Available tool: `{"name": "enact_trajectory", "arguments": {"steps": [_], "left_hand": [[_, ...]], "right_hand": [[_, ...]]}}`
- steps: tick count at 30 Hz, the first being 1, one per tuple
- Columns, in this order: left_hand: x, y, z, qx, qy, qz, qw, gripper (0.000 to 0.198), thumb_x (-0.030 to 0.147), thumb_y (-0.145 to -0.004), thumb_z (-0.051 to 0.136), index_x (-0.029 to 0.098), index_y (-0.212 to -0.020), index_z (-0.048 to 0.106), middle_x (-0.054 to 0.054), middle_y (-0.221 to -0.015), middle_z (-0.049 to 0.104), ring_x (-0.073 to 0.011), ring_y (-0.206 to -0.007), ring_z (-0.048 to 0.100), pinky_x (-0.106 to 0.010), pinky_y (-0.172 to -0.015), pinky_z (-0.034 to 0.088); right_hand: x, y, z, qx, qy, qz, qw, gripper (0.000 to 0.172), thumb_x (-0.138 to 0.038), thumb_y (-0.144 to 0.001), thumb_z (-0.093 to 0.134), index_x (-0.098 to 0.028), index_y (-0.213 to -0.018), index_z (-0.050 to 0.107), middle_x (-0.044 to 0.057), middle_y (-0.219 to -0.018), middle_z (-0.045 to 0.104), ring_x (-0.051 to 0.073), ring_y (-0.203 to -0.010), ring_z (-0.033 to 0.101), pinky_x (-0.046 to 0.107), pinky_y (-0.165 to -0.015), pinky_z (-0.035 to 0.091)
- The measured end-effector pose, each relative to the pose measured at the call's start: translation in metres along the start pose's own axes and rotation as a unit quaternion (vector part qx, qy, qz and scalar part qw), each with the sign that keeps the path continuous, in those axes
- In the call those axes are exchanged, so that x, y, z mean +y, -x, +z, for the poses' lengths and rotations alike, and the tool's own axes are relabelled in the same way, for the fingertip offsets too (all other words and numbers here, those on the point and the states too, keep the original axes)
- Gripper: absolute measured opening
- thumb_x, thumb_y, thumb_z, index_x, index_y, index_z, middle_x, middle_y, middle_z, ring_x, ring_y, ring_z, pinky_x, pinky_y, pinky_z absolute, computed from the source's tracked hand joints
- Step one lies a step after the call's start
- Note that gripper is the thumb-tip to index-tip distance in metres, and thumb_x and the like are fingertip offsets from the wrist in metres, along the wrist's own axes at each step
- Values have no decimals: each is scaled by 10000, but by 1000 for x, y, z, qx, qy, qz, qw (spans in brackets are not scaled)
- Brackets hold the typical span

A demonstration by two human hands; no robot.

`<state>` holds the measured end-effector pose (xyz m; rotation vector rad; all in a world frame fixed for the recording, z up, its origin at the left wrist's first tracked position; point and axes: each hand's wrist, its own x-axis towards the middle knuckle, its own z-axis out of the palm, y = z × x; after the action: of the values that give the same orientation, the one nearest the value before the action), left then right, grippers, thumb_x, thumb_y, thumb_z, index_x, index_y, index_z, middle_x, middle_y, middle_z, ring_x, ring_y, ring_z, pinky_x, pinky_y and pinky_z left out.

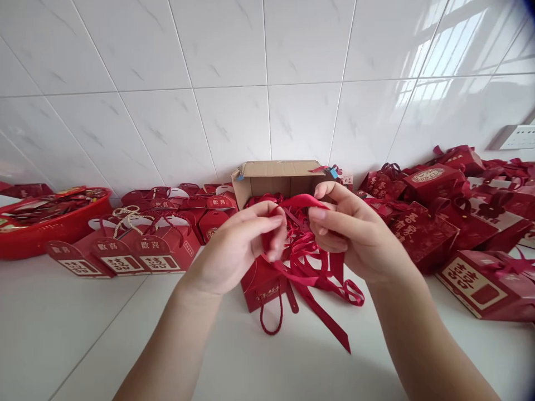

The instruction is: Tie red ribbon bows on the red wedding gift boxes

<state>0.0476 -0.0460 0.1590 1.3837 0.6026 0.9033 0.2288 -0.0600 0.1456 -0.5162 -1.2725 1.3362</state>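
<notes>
My left hand and my right hand are raised together over the white counter, both pinching a red ribbon that arcs between their fingertips. More ribbon tails hang down and trail onto the counter. Just below the hands stands a small red gift box with a red cord handle, partly hidden by my left hand and the ribbons.
An open cardboard box full of red ribbons stands against the tiled wall. Flat red gift bags lie at left beside a red basket. Several finished red boxes pile up at right. A wall socket is at far right.
</notes>
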Motion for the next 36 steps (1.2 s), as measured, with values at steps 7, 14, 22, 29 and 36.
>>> {"name": "enact_trajectory", "arguments": {"steps": [7, 14, 22, 29, 36], "left_hand": [[17, 12, -16, 34, -91, 46, 994, 289, 383, -874, 491, 173, -676, 503, 23, -586, 422, -83, -513, 343, -224, -475, 278], [20, 25, -13, -5, -202, 16, 979, 312, 333, -914, 464, 183, -648, 527, 3, -644, 562, -106, -561, 479, -230, -529, 369], [16, 33, -27, 10, -373, -45, 927, 286, 417, -888, 467, 219, -725, 593, -11, -696, 582, -149, -617, 496, -240, -522, 361], [4, 20, -49, 93, -592, -127, 791, 300, 434, -853, 424, 230, -662, 537, -11, -634, 526, -163, -531, 459, -260, -455, 290], [-27, -16, -61, -29, -604, -239, 759, 368, 467, -770, 482, 245, -1037, 604, -73, -982, 652, -216, -689, 612, -283, -537, 415]], "right_hand": [[-8, -6, -19, 90, 49, -81, 992, 136, -361, -860, 497, -345, -872, 632, -72, -1058, 631, 92, -654, 585, 201, -400, 345], [2, -14, -45, 117, 58, -176, 976, 128, -367, -830, 614, -410, -949, 629, -91, -1174, 605, 121, -886, 625, 220, -508, 460], [-3, -26, -71, 315, -186, -121, 923, 91, -227, -828, 617, -240, -743, 586, -37, -661, 558, 105, -611, 583, 246, -544, 478], [-2, -20, -122, 340, -84, -159, 923, 186, -114, -735, 720, -233, -710, 580, -37, -801, 609, 84, -767, 577, 220, -780, 486], [2, -28, -97, 267, 27, -111, 957, 185, -297, -780, 646, -205, -653, 549, -39, -577, 458, 87, -495, 427, 254, -471, 373]]}}
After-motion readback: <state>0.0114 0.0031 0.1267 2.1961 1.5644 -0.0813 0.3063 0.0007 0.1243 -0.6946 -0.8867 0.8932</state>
